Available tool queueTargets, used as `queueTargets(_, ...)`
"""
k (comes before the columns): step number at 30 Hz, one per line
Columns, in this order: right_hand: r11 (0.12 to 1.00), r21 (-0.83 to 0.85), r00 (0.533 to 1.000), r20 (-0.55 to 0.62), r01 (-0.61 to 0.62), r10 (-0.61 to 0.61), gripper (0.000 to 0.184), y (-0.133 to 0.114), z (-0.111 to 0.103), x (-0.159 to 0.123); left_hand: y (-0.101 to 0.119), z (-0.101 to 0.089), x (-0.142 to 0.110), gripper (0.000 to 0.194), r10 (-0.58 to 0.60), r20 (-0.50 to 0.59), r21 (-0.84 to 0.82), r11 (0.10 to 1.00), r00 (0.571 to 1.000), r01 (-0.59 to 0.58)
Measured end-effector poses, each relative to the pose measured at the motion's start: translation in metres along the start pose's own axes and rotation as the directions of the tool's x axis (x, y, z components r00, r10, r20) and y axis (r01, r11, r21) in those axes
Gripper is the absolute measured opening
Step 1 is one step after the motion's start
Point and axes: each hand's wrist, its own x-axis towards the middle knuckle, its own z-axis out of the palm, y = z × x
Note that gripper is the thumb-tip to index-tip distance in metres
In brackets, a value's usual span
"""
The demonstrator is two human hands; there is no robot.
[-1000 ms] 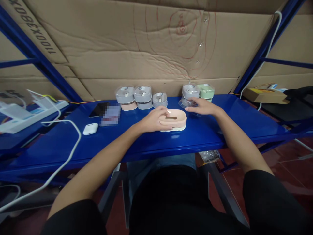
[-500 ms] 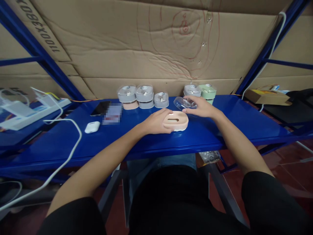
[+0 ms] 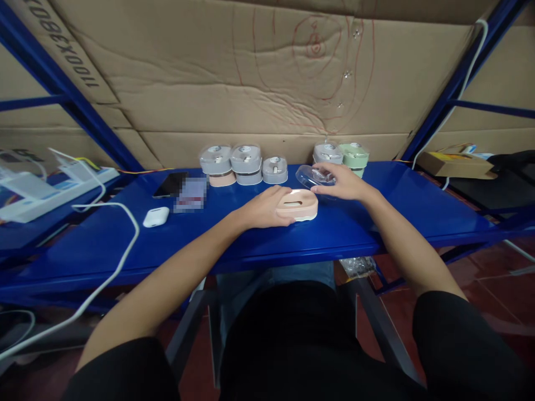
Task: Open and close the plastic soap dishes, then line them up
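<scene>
Where brown cardboard (image 3: 188, 78) rises as the back wall, with red curved lines drawn on it, blue posts (image 3: 86, 97) slant up at either side. Below it runs my blue tabletop (image 3: 355, 223), and everything I am handling is on or just over it. At the far left lies a white power strip (image 3: 58, 192) with plugs in it, a white cable (image 3: 125, 245) looping down towards me; off to the right sits a small cardboard box (image 3: 457, 166).

My left hand (image 3: 267, 207) is curled round the left end of the pink container (image 3: 304, 208), thumb side along the top, fingers on the near side. My right hand (image 3: 340, 182) is bent over the clear lid (image 3: 308, 176), gripping its right part; just where each finger presses I cannot tell.

Along the back stand two stacks, a grey container (image 3: 216, 161) on a pink one and grey on grey (image 3: 246, 159), then a single grey container (image 3: 275, 171). Behind my right hand are another grey container (image 3: 328, 153) and a green one (image 3: 355, 155).

The pink container rests near the middle of the tabletop, its slotted top facing up, a white edge beneath. The clear lid is tilted just beyond it. Left of my left hand lie a dark phone (image 3: 169, 185), a blurred-out item (image 3: 191, 195) and, smallest, a white earbud case (image 3: 156, 217).
</scene>
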Motion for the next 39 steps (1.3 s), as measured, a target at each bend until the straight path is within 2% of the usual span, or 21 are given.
queueTargets(3, 1.000, -0.001, 1.000, 0.014, 0.024, -0.024, 0.085, -0.002, 0.002, 0.000, 0.002, 0.004, -0.003, 0.081, 0.021, 0.009, 0.040, 0.999, 1.000, -0.022)
queueTargets(5, 0.998, -0.005, 0.998, 0.039, 0.057, -0.057, 0.082, -0.004, 0.004, 0.000, -0.002, 0.009, -0.002, 0.093, 0.008, -0.010, -0.009, 1.000, 1.000, -0.008)
queueTargets(9, 0.986, 0.025, 0.981, 0.104, 0.163, -0.164, 0.083, -0.010, 0.009, -0.001, -0.019, 0.023, 0.004, 0.139, -0.046, -0.105, -0.308, 0.951, 0.993, 0.011)
queueTargets(11, 0.978, 0.036, 0.970, 0.122, 0.206, -0.209, 0.084, -0.014, 0.013, 0.000, -0.027, 0.029, 0.007, 0.150, -0.066, -0.144, -0.418, 0.908, 0.987, 0.000)
queueTargets(14, 0.972, 0.040, 0.961, 0.148, 0.232, -0.235, 0.085, -0.018, 0.024, 0.000, -0.034, 0.035, 0.009, 0.154, -0.099, -0.162, -0.496, 0.868, 0.982, 0.006)
queueTargets(20, 0.980, -0.008, 0.959, 0.205, 0.201, -0.195, 0.087, -0.020, 0.042, 0.000, -0.035, 0.037, 0.009, 0.155, -0.116, -0.142, -0.565, 0.825, 0.983, 0.016)
queueTargets(27, 0.981, -0.134, 0.953, 0.286, 0.143, -0.100, 0.095, -0.035, 0.039, -0.006, -0.032, 0.029, 0.008, 0.134, -0.111, -0.143, -0.479, 0.877, 0.984, 0.029)
queueTargets(30, 0.975, -0.148, 0.939, 0.324, 0.167, -0.112, 0.100, -0.036, 0.037, -0.006, -0.036, 0.024, 0.008, 0.125, -0.104, -0.145, -0.415, 0.909, 0.984, 0.035)
queueTargets(33, 0.978, -0.164, 0.933, 0.354, 0.131, -0.066, 0.106, -0.033, 0.030, -0.005, -0.042, 0.020, 0.010, 0.112, -0.079, -0.163, -0.357, 0.934, 0.983, 0.015)
queueTargets(35, 0.969, -0.237, 0.938, 0.347, 0.073, 0.014, 0.109, -0.031, 0.023, -0.006, -0.045, 0.020, 0.012, 0.095, -0.094, -0.212, -0.315, 0.949, 0.973, 0.023)
queueTargets(39, 0.926, -0.378, 0.943, 0.315, 0.020, 0.109, 0.106, -0.029, 0.017, -0.007, -0.041, 0.027, 0.015, 0.047, -0.106, -0.310, -0.165, 0.985, 0.945, 0.056)
